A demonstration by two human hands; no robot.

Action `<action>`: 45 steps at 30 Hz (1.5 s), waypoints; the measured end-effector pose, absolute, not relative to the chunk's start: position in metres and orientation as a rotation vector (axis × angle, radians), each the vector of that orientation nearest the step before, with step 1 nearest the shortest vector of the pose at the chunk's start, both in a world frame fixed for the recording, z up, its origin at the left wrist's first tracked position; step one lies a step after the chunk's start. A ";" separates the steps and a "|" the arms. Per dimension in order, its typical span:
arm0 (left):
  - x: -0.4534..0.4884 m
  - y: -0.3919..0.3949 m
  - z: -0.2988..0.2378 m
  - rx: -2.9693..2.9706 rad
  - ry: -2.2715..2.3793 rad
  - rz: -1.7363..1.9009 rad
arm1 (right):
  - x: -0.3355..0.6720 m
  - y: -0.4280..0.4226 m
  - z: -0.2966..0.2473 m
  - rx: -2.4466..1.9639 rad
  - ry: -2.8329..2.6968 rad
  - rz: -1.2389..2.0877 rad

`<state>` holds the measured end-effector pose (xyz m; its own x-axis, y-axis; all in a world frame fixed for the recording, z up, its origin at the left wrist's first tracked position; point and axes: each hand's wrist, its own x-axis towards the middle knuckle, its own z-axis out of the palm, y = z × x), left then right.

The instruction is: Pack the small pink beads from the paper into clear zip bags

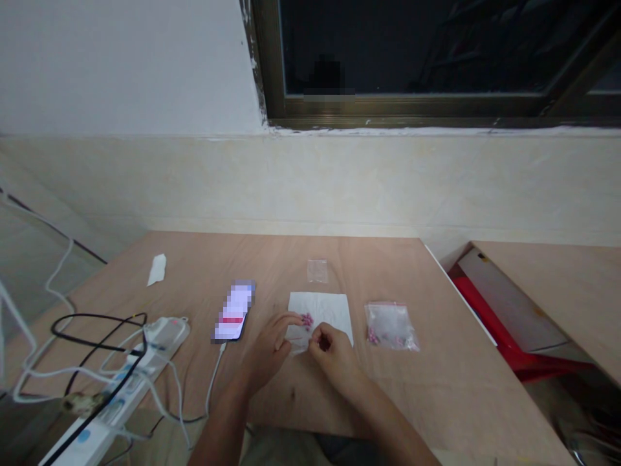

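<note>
A small cluster of pink beads (307, 320) lies on a white sheet of paper (331, 310) at the middle of the wooden table. My left hand (269, 346) reaches in from the left, its fingertips at the beads. My right hand (334, 359) is on the near part of the paper, thumb and fingers pinched close together just below the beads. Whether either hand holds a bead is hidden by the fingers. To the right of the paper lies a clear zip bag (391, 327) with pink beads inside, and a small clear bag (317, 270) lies beyond the paper.
A phone (233, 312) with a charging cable lies left of my hands. Further left are a white power strip (145, 369) tangled with cables and a white scrap of tissue (156, 269). The table (388, 259) meets a wall at the back; a red object (478, 304) sits beyond its right edge.
</note>
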<state>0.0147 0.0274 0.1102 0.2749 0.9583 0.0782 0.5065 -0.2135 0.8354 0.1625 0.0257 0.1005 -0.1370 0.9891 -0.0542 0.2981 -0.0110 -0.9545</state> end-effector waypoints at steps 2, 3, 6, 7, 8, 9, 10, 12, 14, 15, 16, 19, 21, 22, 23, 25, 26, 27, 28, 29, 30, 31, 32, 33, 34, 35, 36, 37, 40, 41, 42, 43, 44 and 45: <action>0.011 0.026 0.112 1.857 1.240 0.724 | 0.164 0.027 0.098 -1.402 -1.485 1.168; 0.010 0.025 0.112 1.878 1.201 0.680 | 0.164 0.028 0.098 -1.401 -1.458 1.165; 0.006 0.025 0.112 1.948 1.169 0.580 | 0.163 0.034 0.098 -1.338 -1.388 1.234; 0.005 0.026 0.111 1.965 1.191 0.564 | 0.163 0.037 0.098 -1.303 -1.377 1.283; 0.004 0.027 0.110 1.976 1.227 0.562 | 0.163 0.040 0.096 -1.270 -1.370 1.335; 0.002 0.030 0.107 1.984 1.274 0.574 | 0.163 0.044 0.093 -1.249 -1.363 1.375; 0.000 0.033 0.104 1.993 1.329 0.598 | 0.164 0.048 0.088 -1.249 -1.359 1.386; -0.005 0.041 0.097 2.011 1.444 0.651 | 0.165 0.056 0.072 -1.323 -1.376 1.298; -0.010 0.048 0.088 2.022 1.532 0.662 | 0.167 0.064 0.050 -1.465 -1.461 1.074; -0.013 0.050 0.083 2.026 1.557 0.651 | 0.167 0.067 0.039 -1.521 -1.522 0.972; -0.015 0.052 0.078 2.027 1.574 0.635 | 0.167 0.069 0.029 -1.561 -1.585 0.895; -0.021 0.053 0.067 2.021 1.607 0.595 | 0.164 0.073 0.009 -1.641 -1.746 0.796; -0.023 0.052 0.062 2.016 1.624 0.569 | 0.162 0.075 0.006 -1.672 -1.809 0.777; -0.023 0.051 0.060 2.015 1.628 0.553 | 0.161 0.075 0.007 -1.682 -1.829 0.772; -0.024 0.049 0.058 2.014 1.629 0.536 | 0.161 0.076 0.008 -1.690 -1.845 0.770; -0.024 0.047 0.055 2.010 1.631 0.508 | 0.161 0.078 0.011 -1.706 -1.871 0.768; -0.024 0.046 0.053 2.010 1.632 0.501 | 0.161 0.078 0.012 -1.711 -1.880 0.766; -0.024 0.044 0.052 2.012 1.632 0.504 | 0.161 0.079 0.013 -1.714 -1.885 0.763; -0.024 0.043 0.051 2.018 1.631 0.513 | 0.162 0.080 0.013 -1.709 -1.887 0.760; -0.024 0.042 0.050 2.024 1.631 0.526 | 0.162 0.080 0.013 -1.700 -1.882 0.758; -0.024 0.041 0.049 2.029 1.632 0.536 | 0.163 0.081 0.013 -1.689 -1.867 0.758; -0.023 0.040 0.048 2.030 1.637 0.542 | 0.164 0.081 0.013 -1.680 -1.838 0.759; -0.022 0.039 0.048 2.025 1.643 0.542 | 0.164 0.081 0.014 -1.671 -1.798 0.763; -0.021 0.038 0.048 2.015 1.650 0.539 | 0.164 0.080 0.016 -1.651 -1.755 0.776; -0.019 0.038 0.049 2.005 1.653 0.537 | 0.163 0.080 0.019 -1.620 -1.713 0.798; -0.016 0.038 0.050 1.999 1.650 0.538 | 0.161 0.079 0.023 -1.576 -1.681 0.831; -0.014 0.039 0.050 2.001 1.638 0.542 | 0.159 0.078 0.026 -1.519 -1.665 0.874; -0.011 0.040 0.051 2.008 1.626 0.551 | 0.157 0.077 0.030 -1.454 -1.664 0.920; -0.005 0.045 0.053 2.040 1.602 0.568 | 0.154 0.074 0.036 -1.333 -1.668 1.004; -0.004 0.047 0.053 2.046 1.599 0.571 | 0.154 0.073 0.035 -1.339 -1.653 1.003; -0.004 0.049 0.053 2.051 1.598 0.575 | 0.154 0.073 0.033 -1.370 -1.632 0.985; -0.005 0.051 0.052 2.055 1.597 0.582 | 0.155 0.072 0.029 -1.416 -1.613 0.949; -0.006 0.053 0.052 2.060 1.595 0.590 | 0.156 0.071 0.025 -1.464 -1.612 0.905; -0.007 0.054 0.052 2.064 1.596 0.600 | 0.157 0.070 0.021 -1.510 -1.630 0.857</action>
